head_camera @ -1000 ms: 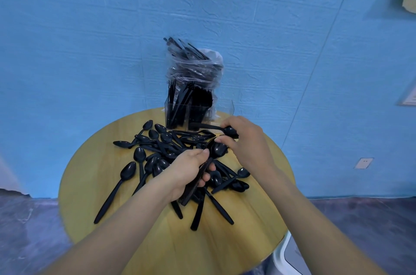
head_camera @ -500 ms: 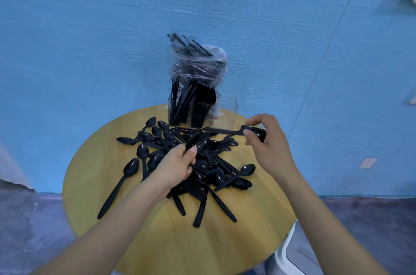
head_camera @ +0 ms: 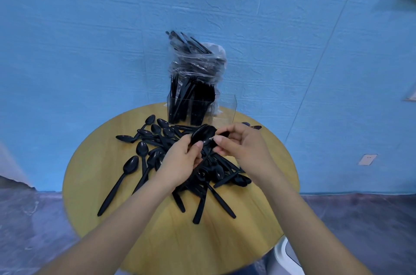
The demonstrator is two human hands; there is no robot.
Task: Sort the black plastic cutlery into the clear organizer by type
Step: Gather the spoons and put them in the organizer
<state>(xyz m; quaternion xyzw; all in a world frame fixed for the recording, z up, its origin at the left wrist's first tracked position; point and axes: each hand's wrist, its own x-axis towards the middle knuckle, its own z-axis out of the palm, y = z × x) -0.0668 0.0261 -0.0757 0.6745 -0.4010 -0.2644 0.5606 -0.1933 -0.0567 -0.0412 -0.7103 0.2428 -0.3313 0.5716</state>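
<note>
Since half a second earlier, both hands had closed together: left hand [head_camera: 180, 163] gripped stacked spoons [head_camera: 202, 135], while right hand [head_camera: 242, 147] pinched another spoon's handle [head_camera: 222, 133].

A plain indoor room, its kind unclear: a small round wooden table [head_camera: 94, 189] stands against a textured blue wall [head_camera: 90, 27] on a grey-purple floor [head_camera: 360, 218]. A wall socket plate [head_camera: 367, 159] sits low on the right. Nothing marks it as kitchen or shop.
</note>
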